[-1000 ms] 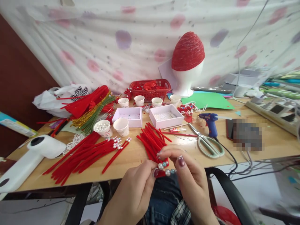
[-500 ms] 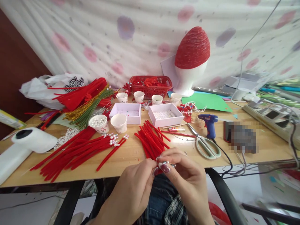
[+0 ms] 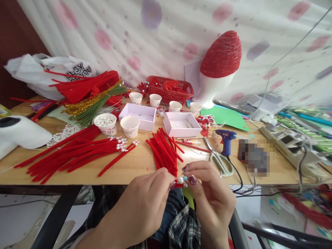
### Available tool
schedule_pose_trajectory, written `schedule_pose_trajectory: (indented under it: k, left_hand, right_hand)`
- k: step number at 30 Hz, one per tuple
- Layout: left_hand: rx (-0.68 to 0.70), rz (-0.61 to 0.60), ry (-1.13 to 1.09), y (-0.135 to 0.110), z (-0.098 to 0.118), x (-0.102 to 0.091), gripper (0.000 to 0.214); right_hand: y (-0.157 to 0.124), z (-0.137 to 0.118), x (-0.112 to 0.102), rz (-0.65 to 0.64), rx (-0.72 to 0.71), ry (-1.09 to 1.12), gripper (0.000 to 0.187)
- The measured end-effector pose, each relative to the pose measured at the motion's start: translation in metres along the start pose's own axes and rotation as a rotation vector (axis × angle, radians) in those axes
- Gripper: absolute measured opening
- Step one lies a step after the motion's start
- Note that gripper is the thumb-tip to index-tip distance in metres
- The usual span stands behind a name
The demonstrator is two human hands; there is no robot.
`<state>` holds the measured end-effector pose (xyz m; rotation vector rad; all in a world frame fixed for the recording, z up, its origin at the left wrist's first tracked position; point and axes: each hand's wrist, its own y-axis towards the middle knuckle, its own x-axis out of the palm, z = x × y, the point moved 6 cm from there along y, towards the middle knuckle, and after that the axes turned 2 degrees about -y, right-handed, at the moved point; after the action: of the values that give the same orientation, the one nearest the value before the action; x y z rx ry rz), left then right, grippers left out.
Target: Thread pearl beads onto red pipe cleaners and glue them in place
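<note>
Beads (image 3: 181, 180) are pinched between left hand (image 3: 142, 204) and right hand (image 3: 214, 193) (close together); beaded stems (image 3: 85, 154) look done, plain stems (image 3: 163, 152) seemingly remain.

The head camera looks forward and down from behind the near edge of the wooden table (image 3: 141, 163), close above the left hand (image 3: 144, 205) and right hand (image 3: 211, 199) (both low in view), past its far edge to the flower-print curtain (image 3: 168, 45).

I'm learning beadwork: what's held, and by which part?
A beaded red piece: the left hand pinches its red part beside the beads. The right hand has its thumb at the beads; its grip is unclear.
</note>
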<state>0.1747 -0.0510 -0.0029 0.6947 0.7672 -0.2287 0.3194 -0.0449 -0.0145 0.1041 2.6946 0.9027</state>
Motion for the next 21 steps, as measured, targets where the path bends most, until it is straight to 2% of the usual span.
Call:
schedule_pose_trajectory:
  k: [7, 15, 21]
  left_hand:
    - [0.053, 0.018, 0.025, -0.003, -0.001, 0.001, 0.028]
    - [0.053, 0.023, 0.006, -0.006, -0.003, -0.001, 0.03]
    - [0.009, -0.013, -0.052, -0.005, -0.008, 0.001, 0.03]
  right_hand:
    - [0.002, -0.004, 0.006, -0.089, -0.027, -0.036, 0.019]
    - [0.007, -0.006, 0.01, -0.185, -0.055, -0.112, 0.02]
    - [0.005, -0.004, 0.011, -0.212, -0.054, -0.046, 0.033]
